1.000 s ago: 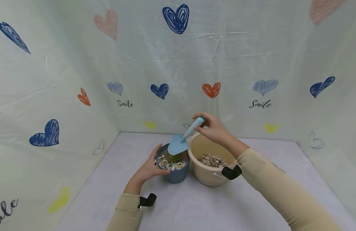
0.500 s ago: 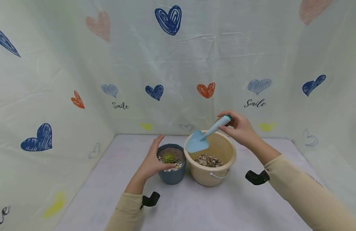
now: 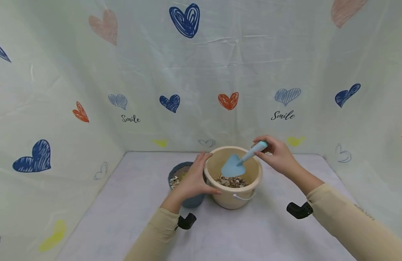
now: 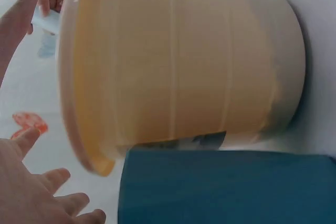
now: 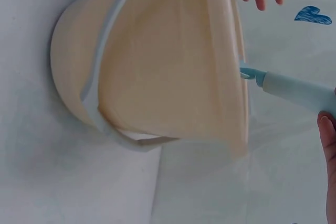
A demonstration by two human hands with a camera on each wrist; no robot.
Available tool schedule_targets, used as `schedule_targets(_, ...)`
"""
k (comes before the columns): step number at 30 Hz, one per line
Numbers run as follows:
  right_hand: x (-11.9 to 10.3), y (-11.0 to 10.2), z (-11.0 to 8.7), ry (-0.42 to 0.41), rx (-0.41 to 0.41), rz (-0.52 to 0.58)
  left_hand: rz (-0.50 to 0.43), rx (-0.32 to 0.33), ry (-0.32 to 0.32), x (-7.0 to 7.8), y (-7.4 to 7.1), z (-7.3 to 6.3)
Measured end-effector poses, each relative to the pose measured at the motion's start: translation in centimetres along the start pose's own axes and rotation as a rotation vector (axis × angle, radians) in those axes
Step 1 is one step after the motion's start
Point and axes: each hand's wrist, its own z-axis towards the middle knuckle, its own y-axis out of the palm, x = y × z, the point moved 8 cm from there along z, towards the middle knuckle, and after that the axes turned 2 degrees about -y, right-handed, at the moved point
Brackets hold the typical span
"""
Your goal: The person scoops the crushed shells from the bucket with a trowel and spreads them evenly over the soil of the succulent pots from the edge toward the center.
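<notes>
My right hand (image 3: pixel 278 155) grips the handle of a light blue trowel (image 3: pixel 233 167), its blade tilted down inside the mouth of a cream bucket (image 3: pixel 225 200). Small mixed gravel (image 3: pixel 231 182) lies in the bucket below the blade. My left hand (image 3: pixel 195 182) is at the bucket's left rim with its fingers spread; in the left wrist view those fingers (image 4: pixel 56 179) stand apart from the bucket wall. Behind this hand is a blue-grey pot (image 3: pixel 193 202) with pale pebbles (image 3: pixel 174 182); its green plant is mostly hidden by the hand.
Pot and bucket stand side by side on a pale cloth-covered table (image 3: pixel 240 235). A white bucket handle (image 3: pixel 243 198) hangs down at the front right. Behind rises a white curtain (image 3: pixel 201 72) printed with hearts.
My right hand has carried the trowel rightward from above the pot, then lowered it into the bucket. My left hand has left the pot and moved right to the bucket's rim.
</notes>
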Motion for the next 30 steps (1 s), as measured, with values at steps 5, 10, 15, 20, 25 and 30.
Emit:
schedule_targets(5,1.4,0.6,-0.1,0.031,-0.058,0.007,0.034,-0.055,-0.019,0.1,1.2,1.3)
schedule_targets(10,2.9,1.7,-0.1,0.039,-0.155,-0.020,0.088,-0.076,-0.046,0.4,1.8,2.1)
schedule_targets(15,3.5,3.2,-0.1,0.039,-0.290,-0.038,0.112,-0.084,-0.042,0.4,2.0,2.4)
schedule_targets(20,3.7,4.1,0.3,0.045,-0.397,-0.063,0.107,-0.083,-0.046,0.2,2.2,2.4)
schedule_targets(25,3.4,4.2,0.8,0.018,-0.484,-0.116,0.098,-0.084,-0.061,-0.2,2.3,2.3)
schedule_targets(30,3.1,4.4,1.0,0.019,-0.560,-0.140,0.095,-0.085,-0.065,-0.2,2.2,2.2)
